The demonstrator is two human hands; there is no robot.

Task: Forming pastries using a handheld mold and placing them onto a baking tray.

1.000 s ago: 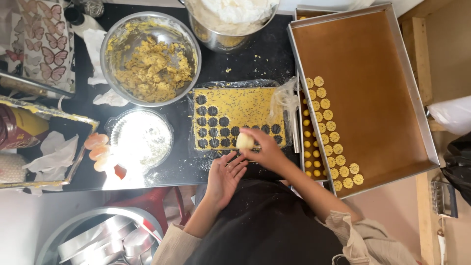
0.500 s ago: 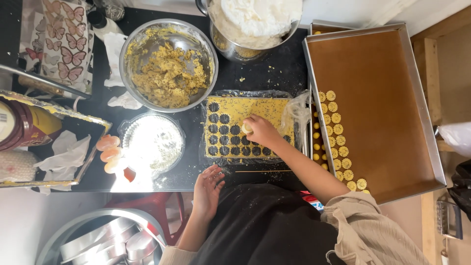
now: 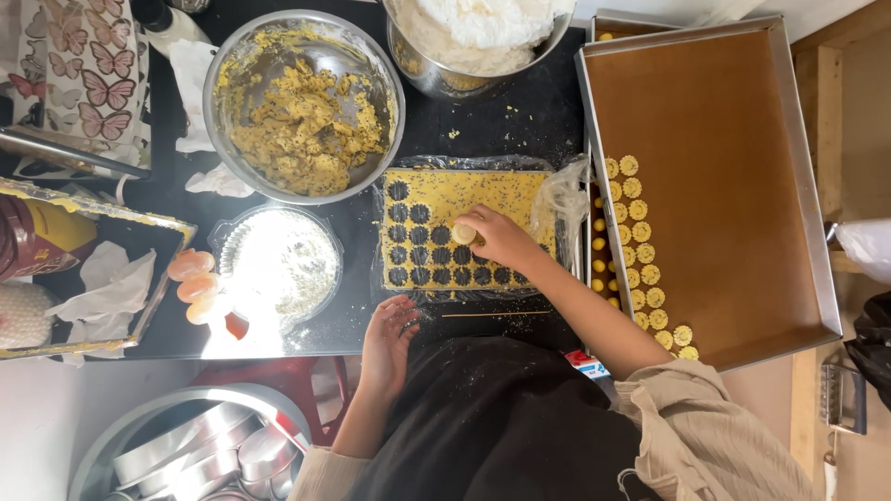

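A small round pale cookie cutter point(image 3: 463, 233) was gripped in the closed fingers of the right hand point(image 3: 499, 237) and pressed down on the flat yellow sheet of speckled dough point(image 3: 483, 199), just beside the rows of dark round holes already cut. The dough sheet was laid on a clear plastic film point(image 3: 562, 197) over the black tabletop point(image 3: 520, 121). The left hand point(image 3: 388, 336) was held open and empty at the table's near edge, well apart from the dough.

To the right, a large rectangular metal baking tray lined with brown paper point(image 3: 724, 167) was seen, with small round yellow cookies point(image 3: 640, 232) lined along its left side. Above the dough, a steel bowl of crumbly yellow dough point(image 3: 302, 102) and a second steel bowl of white flour point(image 3: 483, 37) were placed.

As a judgement, a cut set too close to a neighbouring hole could tear the thin wall between them; the loose film could also be dragged up with the cutter and wrinkle the sheet.

At the far left, a red and yellow package point(image 3: 37, 237) was half hidden under a tray rim, and a white butterfly-patterned sheet point(image 3: 74, 56) was seen in the upper corner.
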